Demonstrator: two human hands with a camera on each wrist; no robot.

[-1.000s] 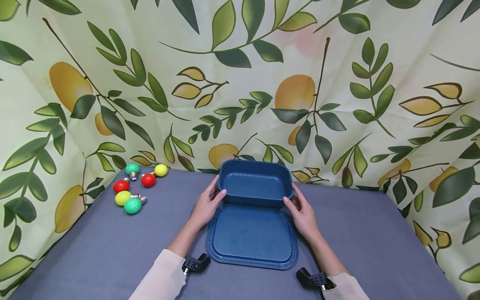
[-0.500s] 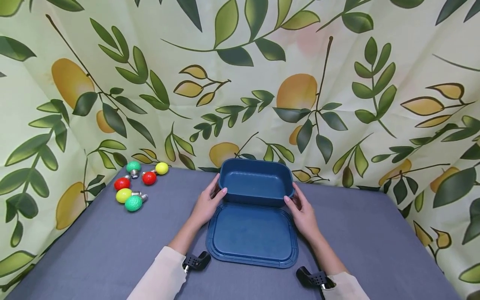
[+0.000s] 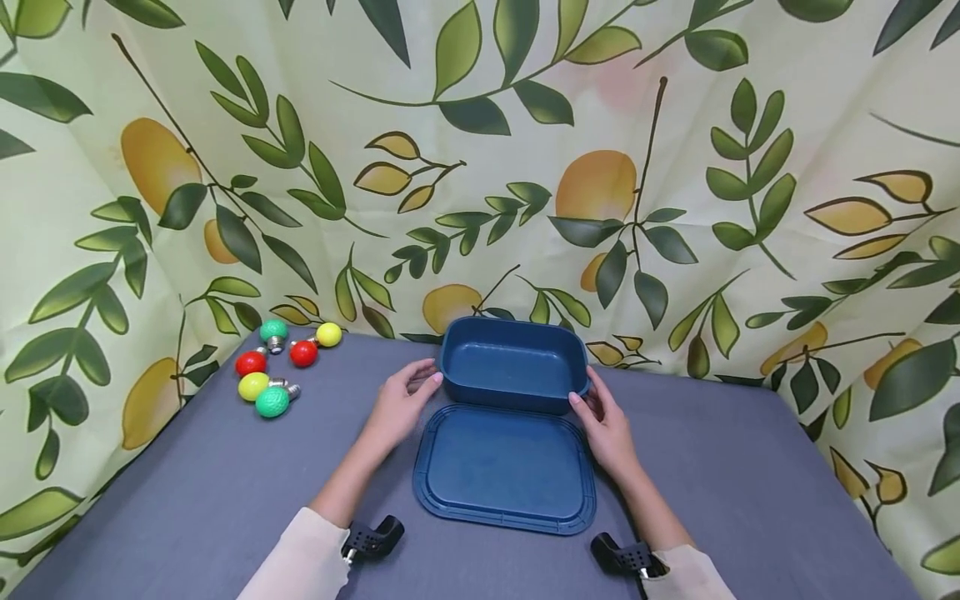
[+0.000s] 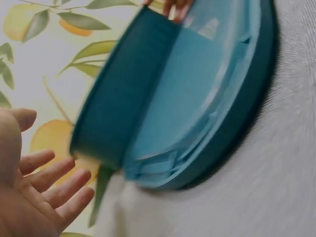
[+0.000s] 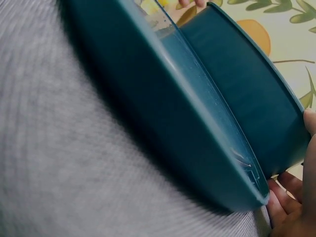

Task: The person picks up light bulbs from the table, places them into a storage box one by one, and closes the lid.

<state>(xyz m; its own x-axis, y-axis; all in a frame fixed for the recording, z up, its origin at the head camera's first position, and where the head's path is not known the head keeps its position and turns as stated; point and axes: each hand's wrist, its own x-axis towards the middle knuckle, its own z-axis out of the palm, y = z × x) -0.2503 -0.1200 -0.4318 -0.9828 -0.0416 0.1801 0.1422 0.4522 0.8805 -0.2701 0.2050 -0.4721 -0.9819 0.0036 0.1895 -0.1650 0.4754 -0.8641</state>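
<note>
A dark blue rectangular plastic box (image 3: 514,367) stands open-topped at the back middle of the table in the head view. Its matching lid (image 3: 504,471) lies flat right in front of it. My right hand (image 3: 609,429) holds the box's right end, thumb at the front rim and fingers round the side. My left hand (image 3: 397,408) is just off the box's left end; in the left wrist view its fingers (image 4: 69,192) are spread, with a gap to the box (image 4: 128,94).
Several green, red and yellow light bulbs, one a green bulb (image 3: 272,402), lie at the back left of the grey-covered table (image 3: 720,500). A leaf-patterned cloth (image 3: 480,167) hangs behind the table and along its sides.
My left hand has let go of the box's left end and moved a little left. My right hand stays on the box, and box and lid keep their places.
</note>
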